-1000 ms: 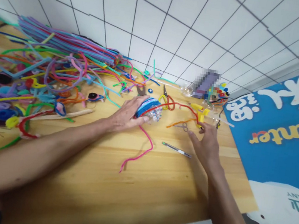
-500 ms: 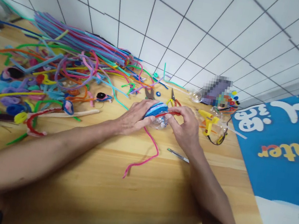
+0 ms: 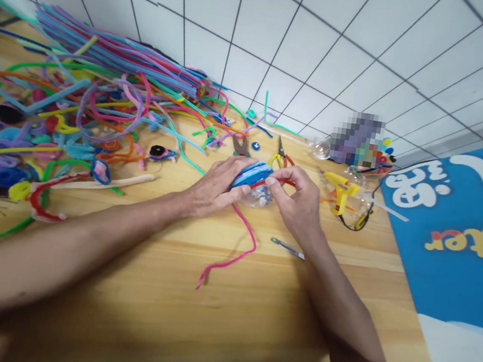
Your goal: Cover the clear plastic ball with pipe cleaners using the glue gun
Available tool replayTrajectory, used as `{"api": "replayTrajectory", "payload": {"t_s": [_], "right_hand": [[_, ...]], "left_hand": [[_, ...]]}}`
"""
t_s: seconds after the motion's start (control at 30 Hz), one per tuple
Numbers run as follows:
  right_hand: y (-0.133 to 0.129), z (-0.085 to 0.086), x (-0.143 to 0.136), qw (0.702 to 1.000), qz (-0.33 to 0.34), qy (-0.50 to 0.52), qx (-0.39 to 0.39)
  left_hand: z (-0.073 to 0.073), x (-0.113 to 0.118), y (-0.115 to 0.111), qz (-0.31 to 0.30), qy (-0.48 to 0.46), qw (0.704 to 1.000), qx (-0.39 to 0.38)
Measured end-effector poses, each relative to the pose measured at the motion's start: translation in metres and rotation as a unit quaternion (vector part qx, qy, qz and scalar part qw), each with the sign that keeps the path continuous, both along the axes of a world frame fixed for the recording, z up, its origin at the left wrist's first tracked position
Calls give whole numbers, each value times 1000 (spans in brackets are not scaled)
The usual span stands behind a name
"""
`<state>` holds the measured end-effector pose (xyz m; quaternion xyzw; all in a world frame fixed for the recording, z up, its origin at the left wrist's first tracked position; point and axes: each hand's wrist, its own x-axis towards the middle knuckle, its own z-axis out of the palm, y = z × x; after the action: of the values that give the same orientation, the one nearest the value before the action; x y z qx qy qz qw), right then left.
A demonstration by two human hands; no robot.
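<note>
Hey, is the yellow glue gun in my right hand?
No, the right hand pinches a red pipe cleaner, while the yellow glue gun sits apart on the wooden table.

Clear ball (image 3: 252,176) part-wrapped w/ blue, red pipe clnr (image 3: 288,182) across it, pink clnr (image 3: 254,242) trailing nearside.

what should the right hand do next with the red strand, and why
Probably press the red strand along the blue coils: the right hand pinches it there, the left hand steadies the ball, and its clear part looks uncovered.
</note>
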<state>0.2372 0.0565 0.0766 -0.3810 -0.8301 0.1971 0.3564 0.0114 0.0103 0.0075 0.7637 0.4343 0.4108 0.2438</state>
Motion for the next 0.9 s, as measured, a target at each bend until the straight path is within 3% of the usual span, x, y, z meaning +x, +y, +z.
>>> {"api": "replayTrajectory", "payload": {"t_s": [0.53,0.9], "right_hand": [[-2,3,-2,999,-4,18,-31],[0,2,-2,997,-9,36,-74]], "left_hand": [[3,5,1,23,-55,998,-12],[7,-1,-1,-22,-67,997,-13]]}}
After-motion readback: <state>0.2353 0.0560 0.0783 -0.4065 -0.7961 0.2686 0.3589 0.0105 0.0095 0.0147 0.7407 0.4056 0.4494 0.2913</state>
